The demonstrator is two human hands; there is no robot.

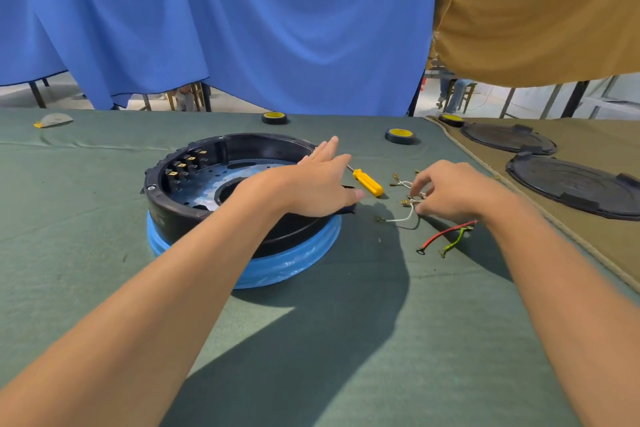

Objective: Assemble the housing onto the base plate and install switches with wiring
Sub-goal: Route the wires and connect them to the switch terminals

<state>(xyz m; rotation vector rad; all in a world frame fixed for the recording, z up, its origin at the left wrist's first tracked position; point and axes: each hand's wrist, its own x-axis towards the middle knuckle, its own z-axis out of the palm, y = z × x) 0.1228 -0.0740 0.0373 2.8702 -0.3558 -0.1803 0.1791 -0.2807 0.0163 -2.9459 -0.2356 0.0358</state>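
A round black housing (180, 194) sits on a blue-wrapped base plate (277, 267) at the table's middle. Several switches (183, 165) with brass terminals line its inner left wall. My left hand (318, 180) rests flat on the housing's right rim, fingers straight. To the right, my right hand (450, 191) pinches short white wires (403, 217) with brass terminals that lie on the cloth. A red wire (440, 236) and a yellow-green wire (455, 241) lie just nearer, under my right wrist.
A yellow-handled screwdriver (367, 182) lies between my hands. Three tape rolls (400, 135) stand at the back of the green cloth. Two black round covers (568, 184) rest on the tan cloth at right. Blue and tan curtains hang behind the table.
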